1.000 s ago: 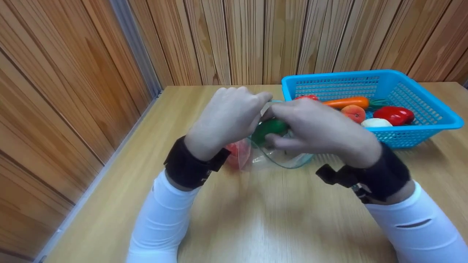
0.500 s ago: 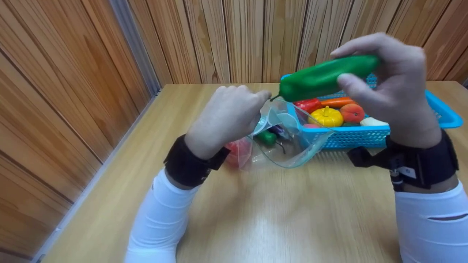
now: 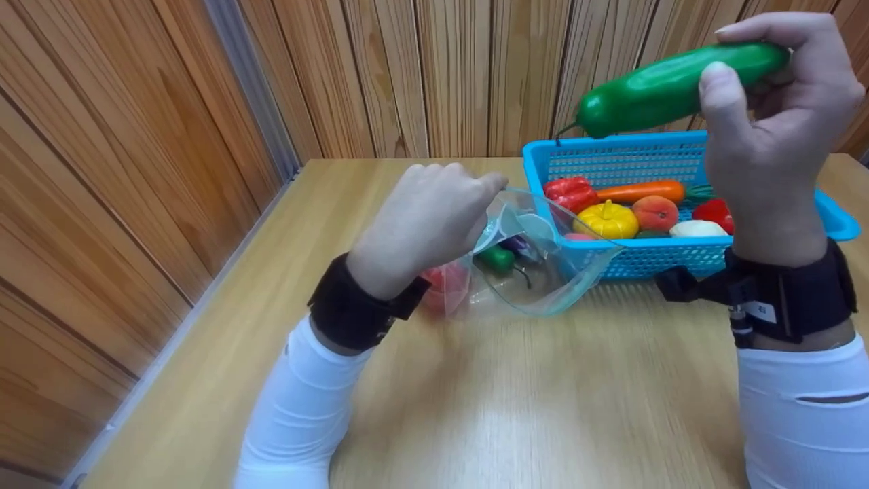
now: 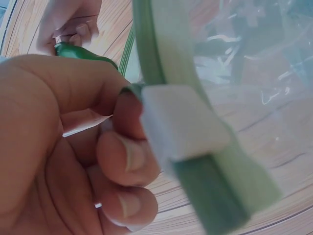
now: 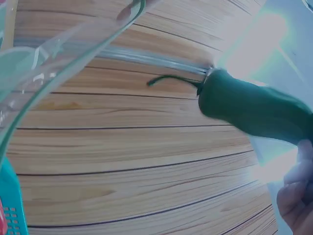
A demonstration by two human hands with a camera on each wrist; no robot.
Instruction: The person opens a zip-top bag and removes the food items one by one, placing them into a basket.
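1. up high, the right hand [image 3: 774,115] grips a cucumber [image 3: 672,85] above the basket [image 3: 831,221] at the tabletop's [image 3: 475,407] far right corner.
2. left hand [image 3: 428,224] pinches the bag [image 3: 543,285] rim, mid-tabletop.

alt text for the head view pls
The right hand holds a green cucumber up above a blue basket of toy produce, while the left hand pinches open a clear zip bag on the wooden table.

Our two bare hands, white long sleeves on our forearms, black wrist straps just behind the hands, small white label on our right strap
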